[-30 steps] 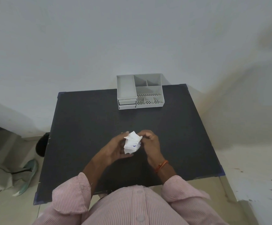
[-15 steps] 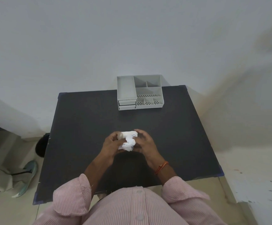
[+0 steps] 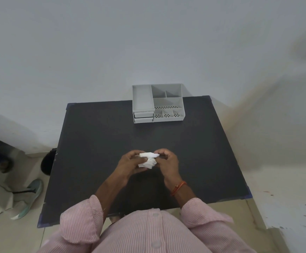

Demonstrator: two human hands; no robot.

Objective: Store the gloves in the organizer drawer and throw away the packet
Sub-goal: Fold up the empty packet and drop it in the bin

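Pink-and-white striped cloth fills the bottom of the view: the person's shirt, with both sleeves (image 3: 79, 216) pushed up the forearms. An orange thread band (image 3: 178, 187) circles the right wrist. Above it, over the near middle of the black table (image 3: 93, 136), the two hands meet around a small crumpled white packet (image 3: 147, 160). The left hand (image 3: 130, 164) is curled shut on the packet's left side, thumb and fingers pinching its upper edge, while the right hand (image 3: 166, 161) grips the right side, fingers bent inward over the top. The packet is held just above the table surface, between the two hands, its lower part rumpled and its upper edge flatter; whether the gloves are inside it or already partly out cannot be told. Well beyond the hands, at the far edge of the table and against the pale wall (image 3: 148, 42), stands the grey organizer (image 3: 168, 103). Its left part has a flat tray on top and two drawers (image 3: 143, 117) stacked below, both pushed in; its right part is split into open compartments, some with perforated floors. To the left of the table, on the floor, lies a pale green shoe (image 3: 30, 196) beside some grey fabric, with a dark round object (image 3: 47, 162) near the table's left edge.
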